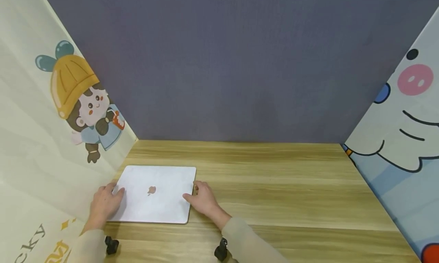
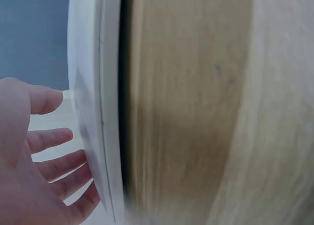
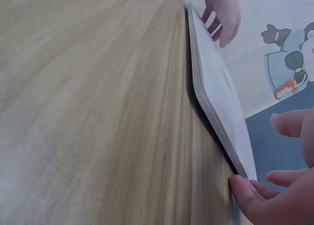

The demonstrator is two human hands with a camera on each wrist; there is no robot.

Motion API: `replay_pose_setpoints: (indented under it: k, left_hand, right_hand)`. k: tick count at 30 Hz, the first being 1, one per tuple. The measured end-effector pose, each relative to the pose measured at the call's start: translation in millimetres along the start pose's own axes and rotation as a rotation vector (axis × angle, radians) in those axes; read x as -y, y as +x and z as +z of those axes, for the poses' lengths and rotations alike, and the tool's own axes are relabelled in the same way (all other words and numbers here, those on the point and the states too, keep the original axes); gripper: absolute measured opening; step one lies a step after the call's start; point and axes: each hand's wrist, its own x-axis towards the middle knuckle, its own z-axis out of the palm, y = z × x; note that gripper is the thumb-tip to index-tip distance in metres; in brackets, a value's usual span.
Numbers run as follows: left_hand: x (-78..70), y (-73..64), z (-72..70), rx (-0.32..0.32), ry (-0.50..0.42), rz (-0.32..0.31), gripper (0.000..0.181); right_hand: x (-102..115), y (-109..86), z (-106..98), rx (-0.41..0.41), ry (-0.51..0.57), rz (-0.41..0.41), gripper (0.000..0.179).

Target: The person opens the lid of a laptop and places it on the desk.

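Observation:
A closed silver laptop [image 1: 168,202] with an apple logo lies flat on the wooden table, toward its left side. My left hand [image 1: 105,202] is at the laptop's left edge, fingers spread and extended; in the left wrist view the fingertips [image 2: 81,159] reach the edge while the thumb stays apart. At the opposite edge is my right hand [image 1: 205,200]. The right wrist view shows its lower fingers [image 3: 248,195] touching the rim near a corner, with the thumb [image 3: 289,123] raised off the lid. Neither hand wraps round the laptop.
The wooden table [image 1: 291,194] extends to the right of the laptop. A dark grey panel [image 1: 233,64] stands along the back. A cream cartoon curtain [image 1: 41,171] closes the left side, close to my left hand; a pig-printed sheet [image 1: 394,141] borders the right.

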Motion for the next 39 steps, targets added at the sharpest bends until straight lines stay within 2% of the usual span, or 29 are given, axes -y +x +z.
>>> replay_pose_setpoints:
  k: [8,19,23,31,39]
  left_hand:
    - [4.7,3.5,3.1,0.001,-0.01,-0.04,0.063]
    - [5.4,2.8,6.3,0.011,-0.029,-0.033,0.063]
    - [5.5,3.6,9.9,-0.009,-0.027,-0.033,0.062]
    - [3.9,4.0,15.1,-0.053,-0.031,-0.043,0.062]
    - [1.2,6.1,12.4,-0.04,-0.046,-0.063,0.063]
  right_hand:
    - [3.1,4.6,4.6,0.002,-0.007,0.033,0.064]
    - [2.0,6.7,15.4,-0.036,-0.006,0.061,0.057]
    - [3.5,7.4,17.1,-0.055,-0.028,0.062,0.052]
    - [8.5,6.9,16.5,-0.056,-0.032,0.09,0.06]
    - [9.8,7.0,15.1,-0.078,-0.025,0.1,0.055]
